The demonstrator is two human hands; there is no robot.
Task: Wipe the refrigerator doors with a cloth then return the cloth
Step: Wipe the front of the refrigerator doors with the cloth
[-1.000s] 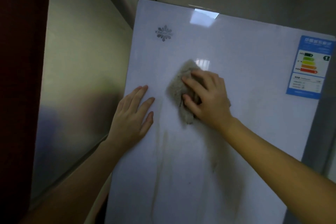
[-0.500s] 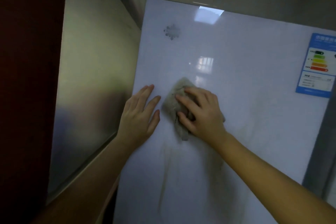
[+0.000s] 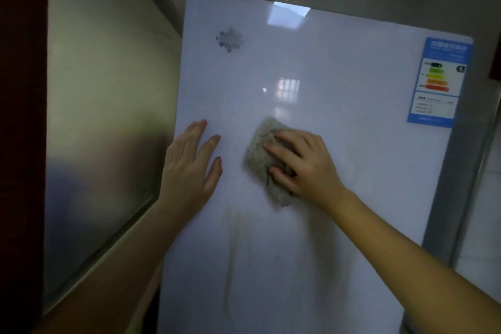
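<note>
A blue sticker sits at the top right corner of the white fridge door. It has coloured bars that go from green down to red, and a big number 1 beside them. The small words on it are too blurry to read. Near the top left of the door is a silver snowflake logo. Tiny letters run across it, but they cannot be read.

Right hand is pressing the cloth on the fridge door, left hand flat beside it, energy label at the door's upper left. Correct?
Not quite: the head view shows the energy label at the door's upper right. The right hand presses the cloth; the left hand lies flat beside it.
</note>
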